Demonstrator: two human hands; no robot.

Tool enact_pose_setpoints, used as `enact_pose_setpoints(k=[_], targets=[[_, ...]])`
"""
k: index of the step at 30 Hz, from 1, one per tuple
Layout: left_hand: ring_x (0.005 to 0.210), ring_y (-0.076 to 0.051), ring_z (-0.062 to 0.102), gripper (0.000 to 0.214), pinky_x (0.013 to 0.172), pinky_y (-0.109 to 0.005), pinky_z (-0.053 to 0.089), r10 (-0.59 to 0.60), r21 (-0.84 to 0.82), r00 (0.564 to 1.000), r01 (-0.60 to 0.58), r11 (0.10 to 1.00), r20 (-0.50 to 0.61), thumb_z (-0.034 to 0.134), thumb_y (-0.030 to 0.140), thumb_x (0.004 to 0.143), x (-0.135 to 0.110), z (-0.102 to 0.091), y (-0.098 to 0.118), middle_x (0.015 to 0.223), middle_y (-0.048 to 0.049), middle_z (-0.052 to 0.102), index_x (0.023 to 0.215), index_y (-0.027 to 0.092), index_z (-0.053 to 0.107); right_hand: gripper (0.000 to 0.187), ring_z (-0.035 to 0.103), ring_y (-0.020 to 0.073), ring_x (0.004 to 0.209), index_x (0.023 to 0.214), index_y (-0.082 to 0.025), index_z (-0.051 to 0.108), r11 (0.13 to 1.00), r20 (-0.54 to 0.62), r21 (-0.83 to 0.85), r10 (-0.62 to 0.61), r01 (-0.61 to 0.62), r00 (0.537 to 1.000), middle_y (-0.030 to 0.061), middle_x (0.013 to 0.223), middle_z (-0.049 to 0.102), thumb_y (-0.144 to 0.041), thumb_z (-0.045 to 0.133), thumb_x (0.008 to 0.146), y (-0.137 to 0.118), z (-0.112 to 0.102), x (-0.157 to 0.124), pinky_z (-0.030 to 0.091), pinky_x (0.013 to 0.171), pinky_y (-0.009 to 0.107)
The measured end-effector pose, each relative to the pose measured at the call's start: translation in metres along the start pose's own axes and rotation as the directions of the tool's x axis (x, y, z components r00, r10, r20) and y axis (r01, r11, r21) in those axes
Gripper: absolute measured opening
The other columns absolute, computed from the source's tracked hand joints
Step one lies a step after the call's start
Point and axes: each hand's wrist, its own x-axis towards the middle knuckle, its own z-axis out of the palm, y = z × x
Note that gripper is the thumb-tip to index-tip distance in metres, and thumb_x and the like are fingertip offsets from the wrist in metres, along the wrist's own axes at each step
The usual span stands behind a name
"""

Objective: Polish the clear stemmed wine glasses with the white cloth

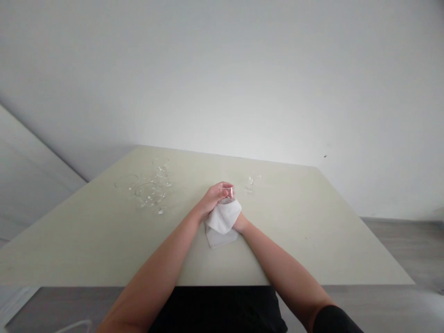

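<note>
My left hand [215,194] is wrapped around a clear drinking glass [230,191] above the middle of the table, its fingers curled over the far side. A white cloth [224,217] lies against the bottom of the glass and hangs toward me, its lower end near the tabletop. Close beside it, my right hand [239,223] is mostly covered by the cloth, which it holds against the glass. The right fingers are hidden behind the fabric.
Several pieces of clear glassware [149,193] stand grouped on the left of the pale table [298,245]. A small clear glass [249,185] stands right of my hands, farther back. A white wall [222,83] rises behind the table.
</note>
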Motion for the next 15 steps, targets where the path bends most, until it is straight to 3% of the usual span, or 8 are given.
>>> enact_pose_setpoints(k=[3,6,8,10,12,13,15], targets=[[0.077,-0.020,0.069,0.073,0.071,-0.029,0.050,-0.060,-0.068,0.992,0.068,0.995,0.107,0.087,0.064,0.057,0.001,-0.010,-0.004,0.090,-0.0108,0.073,0.104,0.011,0.069,0.015,0.073,0.0295,0.088,0.082,-0.020,0.072,0.976,0.126,0.198,0.070,-0.095,0.990,0.0093,0.080,0.075,-0.032,0.064,0.086,0.005,0.001,-0.009,0.061,0.081,0.041],[0.078,-0.022,0.071,0.074,0.072,-0.031,0.053,-0.074,-0.109,0.985,0.091,0.990,0.156,0.086,0.064,0.059,0.000,-0.014,-0.005,0.094,-0.0126,0.074,0.107,0.011,0.069,0.013,0.073,0.0263,0.082,0.090,-0.019,0.071,0.980,0.151,0.180,0.061,-0.088,0.987,0.0068,0.080,0.075,-0.020,0.059,0.087,0.005,0.002,-0.011,0.061,0.071,0.036],[0.080,-0.022,0.072,0.067,0.073,-0.032,0.054,-0.092,-0.126,0.988,0.108,0.986,0.125,0.081,0.061,0.069,0.000,-0.012,-0.004,0.096,-0.0128,0.074,0.112,0.011,0.068,0.018,0.074,0.0215,0.082,0.095,-0.020,0.070,1.000,0.064,-0.022,-0.014,0.015,0.998,0.0043,0.084,0.075,-0.010,0.061,0.083,0.003,0.003,-0.006,0.061,0.073,0.030],[0.081,-0.022,0.072,0.060,0.073,-0.033,0.055,-0.092,-0.125,0.994,0.100,0.987,0.065,0.077,0.058,0.075,0.001,-0.007,-0.003,0.097,-0.0122,0.074,0.112,0.013,0.066,0.021,0.073,0.0164,0.081,0.092,-0.023,0.070,0.927,-0.156,-0.372,-0.121,0.055,0.980,0.0015,0.081,0.074,-0.006,0.063,0.082,-0.001,0.005,0.003,0.060,0.074,0.025],[0.078,-0.021,0.072,0.058,0.071,-0.032,0.054,-0.049,-0.077,0.999,0.049,0.996,0.004,0.080,0.056,0.072,0.000,-0.001,0.001,0.096,-0.0107,0.074,0.109,0.014,0.064,0.020,0.072,0.0147,0.083,0.090,-0.026,0.071,0.772,-0.354,-0.633,-0.224,-0.057,0.908,0.0011,0.080,0.072,-0.008,0.065,0.083,-0.007,0.011,0.012,0.059,0.077,0.024],[0.077,-0.020,0.071,0.058,0.071,-0.030,0.054,-0.018,-0.042,1.000,0.017,0.999,-0.018,0.083,0.054,0.069,0.000,0.002,0.003,0.095,-0.0101,0.074,0.107,0.015,0.063,0.020,0.072,0.0155,0.087,0.092,-0.027,0.072,0.718,-0.398,-0.686,-0.235,-0.118,0.887,0.0023,0.082,0.072,-0.010,0.065,0.085,-0.010,0.015,0.016,0.059,0.080,0.026],[0.076,-0.018,0.070,0.057,0.070,-0.028,0.052,0.030,0.010,0.999,-0.030,1.000,-0.036,0.087,0.050,0.065,-0.002,0.008,0.009,0.093,-0.0086,0.074,0.103,0.015,0.062,0.019,0.071,0.0179,0.095,0.098,-0.029,0.073,0.674,-0.408,-0.712,-0.169,-0.196,0.897,0.0042,0.090,0.073,-0.016,0.065,0.088,-0.017,0.023,0.023,0.058,0.087,0.031]])
